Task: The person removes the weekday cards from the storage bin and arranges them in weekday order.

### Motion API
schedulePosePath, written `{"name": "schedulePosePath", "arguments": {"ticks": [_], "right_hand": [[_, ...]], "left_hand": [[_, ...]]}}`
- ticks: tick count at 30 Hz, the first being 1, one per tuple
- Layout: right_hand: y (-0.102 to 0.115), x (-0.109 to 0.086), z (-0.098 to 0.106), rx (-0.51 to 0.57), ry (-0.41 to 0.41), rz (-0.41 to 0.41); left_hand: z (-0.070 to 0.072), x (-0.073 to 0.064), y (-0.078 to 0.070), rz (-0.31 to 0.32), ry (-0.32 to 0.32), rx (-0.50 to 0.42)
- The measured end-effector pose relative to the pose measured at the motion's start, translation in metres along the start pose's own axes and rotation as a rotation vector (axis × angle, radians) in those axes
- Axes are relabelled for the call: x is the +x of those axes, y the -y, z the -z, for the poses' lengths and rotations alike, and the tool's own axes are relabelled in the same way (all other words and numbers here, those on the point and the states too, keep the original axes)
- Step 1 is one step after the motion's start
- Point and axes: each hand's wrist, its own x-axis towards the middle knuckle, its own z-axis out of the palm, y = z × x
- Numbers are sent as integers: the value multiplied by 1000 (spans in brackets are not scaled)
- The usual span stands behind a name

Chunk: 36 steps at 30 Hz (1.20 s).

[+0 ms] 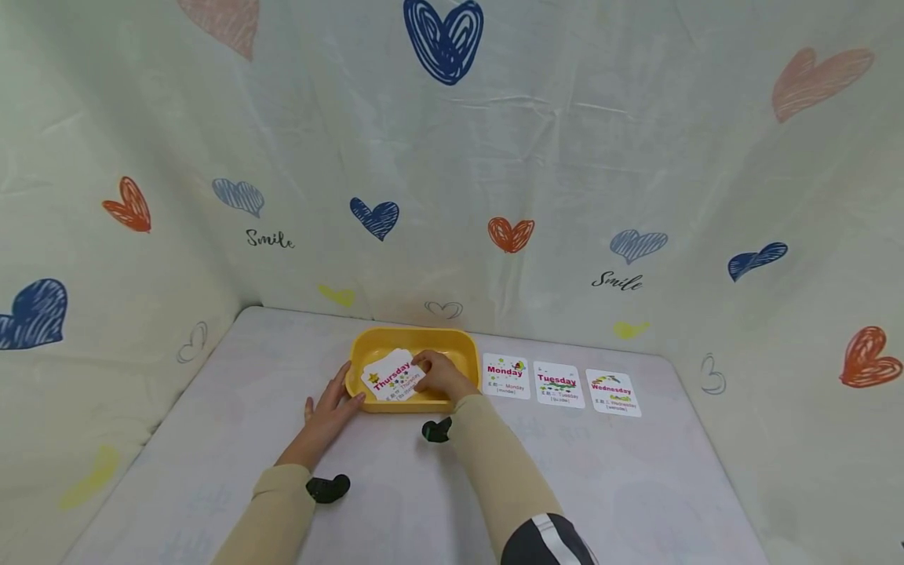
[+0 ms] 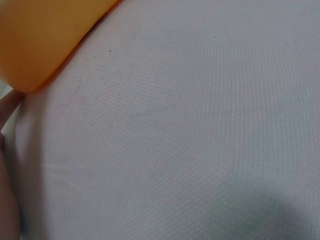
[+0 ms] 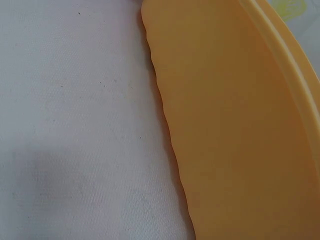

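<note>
A yellow tray [image 1: 462, 345] stands near the back of the table, and its outer wall [image 3: 240, 125] fills much of the right wrist view. My right hand [image 1: 441, 373] is over the tray and pinches the right edge of a white card marked Thursday [image 1: 391, 377]. The card is tilted, and whether others lie beneath it cannot be told. My left hand [image 1: 328, 412] rests against the tray's left end, fingers extended along the wall and thumb at the front corner. In the left wrist view a finger [image 2: 9, 105] touches the tray's lower edge [image 2: 40, 50].
To the right of the tray, a Monday card [image 1: 505, 377], a Tuesday card [image 1: 559, 384] and a Wednesday card [image 1: 613, 392] lie in a row on the white-covered table [image 1: 600, 486]. A heart-printed curtain [image 1: 438, 141] hangs behind and at both sides.
</note>
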Motion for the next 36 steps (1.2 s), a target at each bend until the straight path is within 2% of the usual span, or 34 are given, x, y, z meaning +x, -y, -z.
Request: {"name": "schedulePosePath", "arguments": {"ticks": [6,24,30,36], "right_hand": [[-1,-1,1,44,-14,-6],[1,-14,21,116,12,21],[4,-20,25,231,45,25],[10,-30,29,303,22,16]], "left_hand": [[0,0,0,20,3,-9],[0,2,5,16,11,10],[0,1,4,7,16,8],[1,-2,1,7,21,5]]}}
